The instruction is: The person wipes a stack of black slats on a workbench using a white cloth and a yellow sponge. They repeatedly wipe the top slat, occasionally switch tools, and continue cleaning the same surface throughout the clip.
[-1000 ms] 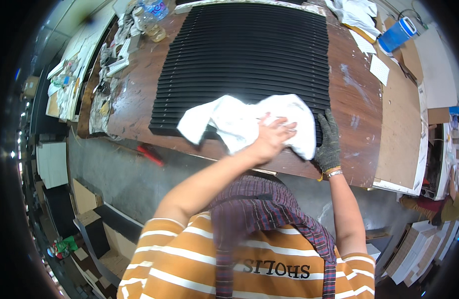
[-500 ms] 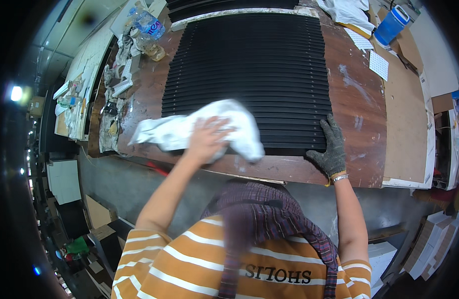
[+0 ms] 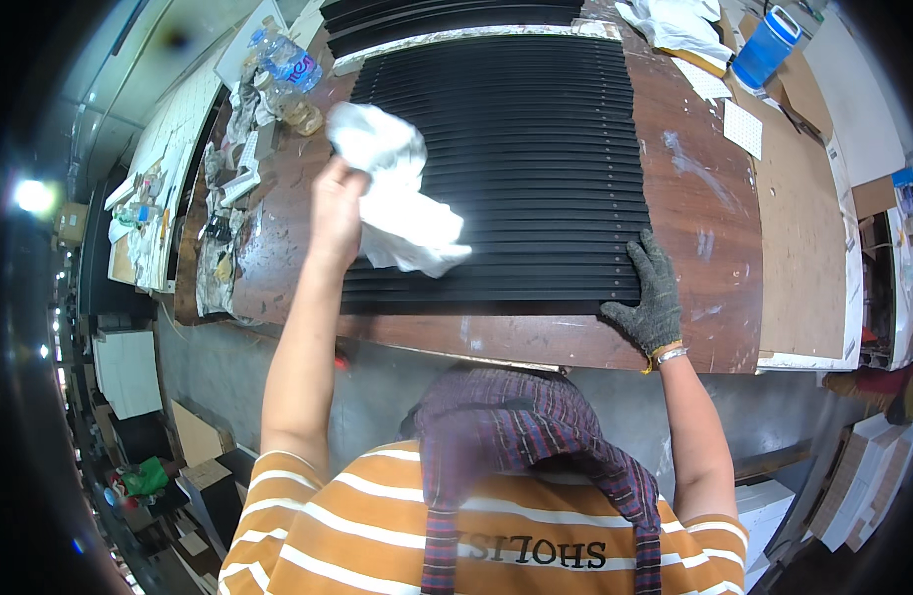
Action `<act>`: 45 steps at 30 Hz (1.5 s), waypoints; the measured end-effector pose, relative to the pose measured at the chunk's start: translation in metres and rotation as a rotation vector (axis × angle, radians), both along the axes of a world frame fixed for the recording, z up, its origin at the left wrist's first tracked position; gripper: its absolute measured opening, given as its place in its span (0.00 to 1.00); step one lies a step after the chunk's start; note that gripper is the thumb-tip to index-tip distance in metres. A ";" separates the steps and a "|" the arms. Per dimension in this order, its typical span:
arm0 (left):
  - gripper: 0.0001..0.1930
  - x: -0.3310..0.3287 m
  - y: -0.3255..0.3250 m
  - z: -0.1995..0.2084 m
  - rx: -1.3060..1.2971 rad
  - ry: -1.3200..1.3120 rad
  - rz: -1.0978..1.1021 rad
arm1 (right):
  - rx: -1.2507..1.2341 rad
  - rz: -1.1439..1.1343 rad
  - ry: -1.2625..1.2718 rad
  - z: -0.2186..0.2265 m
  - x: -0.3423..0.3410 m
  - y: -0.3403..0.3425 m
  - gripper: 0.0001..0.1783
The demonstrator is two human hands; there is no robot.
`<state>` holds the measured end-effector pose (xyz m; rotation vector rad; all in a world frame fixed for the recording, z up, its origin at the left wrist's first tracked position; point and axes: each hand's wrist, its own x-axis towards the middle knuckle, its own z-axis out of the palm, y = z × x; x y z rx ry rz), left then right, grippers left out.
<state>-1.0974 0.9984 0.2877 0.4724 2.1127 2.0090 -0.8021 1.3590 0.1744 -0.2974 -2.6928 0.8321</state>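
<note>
A wide stack of black slats (image 3: 516, 169), laid side by side in rows, covers the middle of the brown wooden table (image 3: 694, 258). My bare left hand (image 3: 338, 208) grips a crumpled white cloth (image 3: 407, 208) over the left edge of the slats, and the cloth hides part of them. Wearing a dark grey knitted glove, my right hand (image 3: 653, 293) rests at the near right corner of the slats, its thumb and fingers spread apart along the edge.
Plastic bottles (image 3: 288, 64) and soiled rags (image 3: 219, 258) lie along the left side. At the far right stand a blue jug (image 3: 767, 48), a white bag (image 3: 680, 30) and white dotted sheets (image 3: 742, 130). A pale strip (image 3: 476, 37) crosses the far end, with more black slats (image 3: 447, 14) beyond.
My left hand has moved the white cloth away from me and to the left, lifting and bunching it. My right hand stays at the slats' corner.
</note>
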 end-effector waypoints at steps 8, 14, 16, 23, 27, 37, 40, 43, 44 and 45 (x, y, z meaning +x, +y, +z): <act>0.29 0.083 0.132 -0.130 -0.790 1.013 -0.427 | 0.002 -0.023 -0.010 -0.002 0.000 -0.001 0.61; 0.23 -0.006 -0.004 -0.087 -1.053 0.796 -0.169 | 0.027 -0.014 -0.012 0.000 -0.001 0.001 0.63; 0.19 -0.025 -0.036 -0.058 -1.331 0.461 0.034 | 0.023 -0.022 -0.006 -0.001 0.000 0.001 0.63; 0.16 0.061 0.086 -0.091 -0.884 1.061 -0.346 | 0.029 0.001 -0.014 -0.008 0.000 0.001 0.63; 0.27 0.027 -0.034 -0.092 -1.013 0.659 -0.171 | 0.013 0.025 0.050 -0.012 -0.002 0.002 0.63; 0.12 0.052 -0.036 -0.105 -0.860 0.663 -0.140 | 0.064 0.006 0.001 -0.017 0.000 0.002 0.64; 0.27 0.060 -0.044 -0.114 -0.914 0.847 -0.159 | 0.058 0.039 0.044 -0.016 -0.003 0.002 0.63; 0.21 0.013 -0.168 -0.101 -0.987 0.597 0.388 | 0.044 0.057 0.012 -0.008 -0.001 0.002 0.62; 0.17 -0.004 -0.211 -0.099 -1.258 0.563 0.475 | 0.075 0.068 -0.044 -0.003 0.000 0.003 0.61; 0.14 -0.019 -0.250 -0.095 -1.209 0.387 0.547 | 0.106 0.074 -0.099 0.003 0.001 0.005 0.61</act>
